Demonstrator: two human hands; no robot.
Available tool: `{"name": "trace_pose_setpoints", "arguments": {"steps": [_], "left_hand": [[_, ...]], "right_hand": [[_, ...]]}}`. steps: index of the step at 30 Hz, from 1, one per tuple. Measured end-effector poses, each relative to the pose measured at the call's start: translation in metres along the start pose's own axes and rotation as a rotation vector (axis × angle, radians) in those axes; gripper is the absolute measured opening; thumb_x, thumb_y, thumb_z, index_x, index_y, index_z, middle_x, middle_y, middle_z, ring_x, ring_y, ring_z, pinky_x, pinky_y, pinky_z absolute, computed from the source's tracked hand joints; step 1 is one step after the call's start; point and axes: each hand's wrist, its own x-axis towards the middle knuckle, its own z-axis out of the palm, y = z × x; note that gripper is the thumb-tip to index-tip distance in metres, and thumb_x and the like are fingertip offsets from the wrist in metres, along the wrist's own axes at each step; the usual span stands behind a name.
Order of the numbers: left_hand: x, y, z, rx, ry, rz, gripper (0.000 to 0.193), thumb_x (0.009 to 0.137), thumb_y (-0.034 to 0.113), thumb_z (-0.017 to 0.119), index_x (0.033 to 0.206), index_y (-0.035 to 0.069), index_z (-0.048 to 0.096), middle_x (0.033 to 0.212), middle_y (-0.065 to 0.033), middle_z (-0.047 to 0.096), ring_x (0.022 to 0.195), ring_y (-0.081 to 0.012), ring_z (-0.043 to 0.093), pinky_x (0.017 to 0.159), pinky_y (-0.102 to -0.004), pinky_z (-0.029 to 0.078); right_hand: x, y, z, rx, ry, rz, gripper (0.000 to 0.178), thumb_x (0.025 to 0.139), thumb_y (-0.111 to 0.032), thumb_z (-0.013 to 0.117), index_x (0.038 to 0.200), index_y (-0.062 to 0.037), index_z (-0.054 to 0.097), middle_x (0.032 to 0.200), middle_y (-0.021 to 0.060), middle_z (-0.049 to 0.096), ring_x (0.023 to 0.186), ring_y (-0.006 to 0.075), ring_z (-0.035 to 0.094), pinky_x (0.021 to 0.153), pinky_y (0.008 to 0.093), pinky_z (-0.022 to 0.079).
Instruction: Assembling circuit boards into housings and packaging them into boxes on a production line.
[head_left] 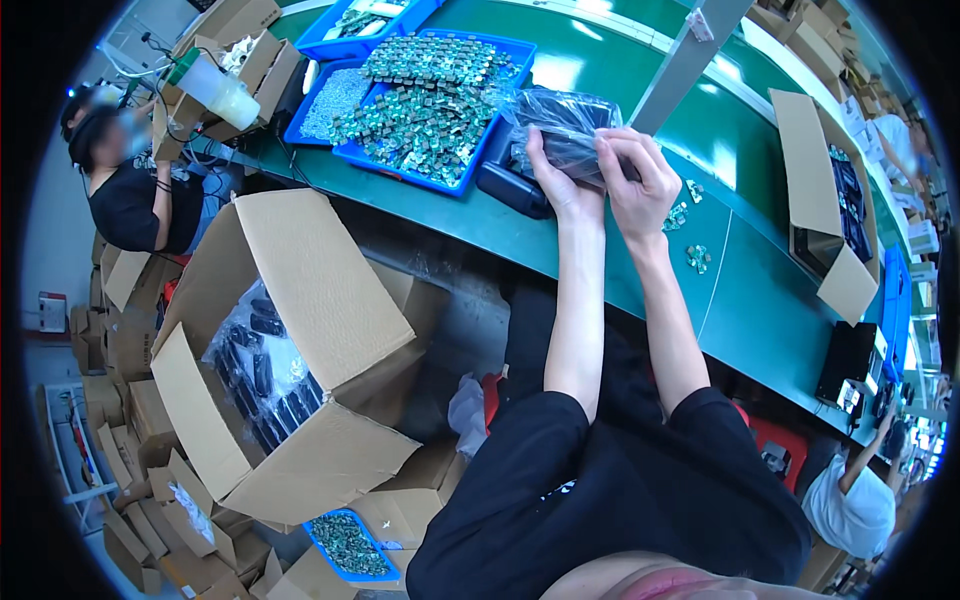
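Note:
Above the green workbench (745, 290), both my hands are on a clear plastic bag (562, 112) with dark, blocky parts inside; their exact kind is blurred by the film. My left hand (568, 188) supports the bag from the near side, thumb up along its edge. With bent fingers, my right hand (645, 185) pinches the film at the bag's right end. A black plastic case (512, 188) lies on the bench just left of my left wrist. Several small green circuit boards (698, 259) lie loose to the right of my right forearm.
A blue tray (420, 180) heaped with green circuit boards stands left of the bag. An open cardboard box (305, 285) holding bagged black parts is at the bench's near left. Another carton (805, 165) stands at right, beyond a metal post (685, 70). Other people work at both sides.

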Motion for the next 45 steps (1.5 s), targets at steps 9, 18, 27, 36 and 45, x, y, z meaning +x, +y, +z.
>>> {"name": "trace_pose_setpoints", "arguments": {"steps": [9, 18, 27, 36, 45], "left_hand": [[-0.002, -0.005, 0.015, 0.000, -0.028, 0.048, 0.056, 0.091, 0.055, 0.054, 0.122, 0.009, 0.057, 0.115, -0.0089, 0.062, 0.102, -0.0249, 0.062, 0.085, -0.0399, 0.054], [-0.005, -0.013, 0.009, -0.006, 0.042, 0.097, 0.072, 0.088, 0.063, 0.058, 0.133, 0.007, 0.050, 0.127, -0.0110, 0.056, 0.113, -0.0258, 0.057, 0.097, -0.0408, 0.048], [-0.006, -0.016, 0.006, -0.138, 0.043, 0.052, 0.081, 0.085, 0.065, 0.059, 0.139, 0.006, 0.042, 0.139, -0.0138, 0.047, 0.128, -0.0271, 0.045, 0.109, -0.0439, 0.037], [0.010, -0.006, -0.009, -0.013, -0.105, 0.009, 0.085, 0.087, 0.072, 0.049, 0.145, 0.011, 0.037, 0.147, -0.0133, 0.039, 0.134, -0.0273, 0.040, 0.111, -0.0489, 0.032], [-0.003, 0.013, -0.012, 0.058, -0.180, -0.314, 0.098, 0.085, 0.077, 0.046, 0.152, 0.010, 0.021, 0.154, -0.0167, 0.029, 0.142, -0.0310, 0.031, 0.114, -0.0593, 0.025]], "right_hand": [[0.019, 0.005, -0.001, -0.257, 0.136, -0.214, 0.016, 0.094, -0.014, 0.062, 0.085, -0.0015, 0.060, 0.073, 0.0048, 0.052, 0.069, 0.0206, 0.051, 0.061, 0.0287, 0.043], [0.027, 0.006, 0.009, 0.001, -0.031, 0.024, 0.026, 0.093, -0.018, 0.066, 0.075, -0.0017, 0.057, 0.062, 0.0097, 0.049, 0.055, 0.0203, 0.048, 0.051, 0.0319, 0.040], [0.055, 0.020, 0.029, 0.038, 0.001, -0.069, 0.027, 0.093, -0.021, 0.066, 0.076, -0.0020, 0.058, 0.060, 0.0084, 0.051, 0.051, 0.0185, 0.048, 0.048, 0.0302, 0.040], [0.067, 0.018, 0.035, 0.101, 0.026, -0.127, 0.033, 0.097, -0.023, 0.064, 0.073, -0.0012, 0.055, 0.055, 0.0005, 0.041, 0.051, 0.0061, 0.035, 0.046, 0.0237, 0.031], [0.080, 0.011, 0.015, -0.004, -0.067, 0.056, 0.028, 0.095, -0.020, 0.064, 0.077, -0.0001, 0.056, 0.063, 0.0009, 0.047, 0.060, 0.0079, 0.042, 0.054, 0.0247, 0.035]]}}
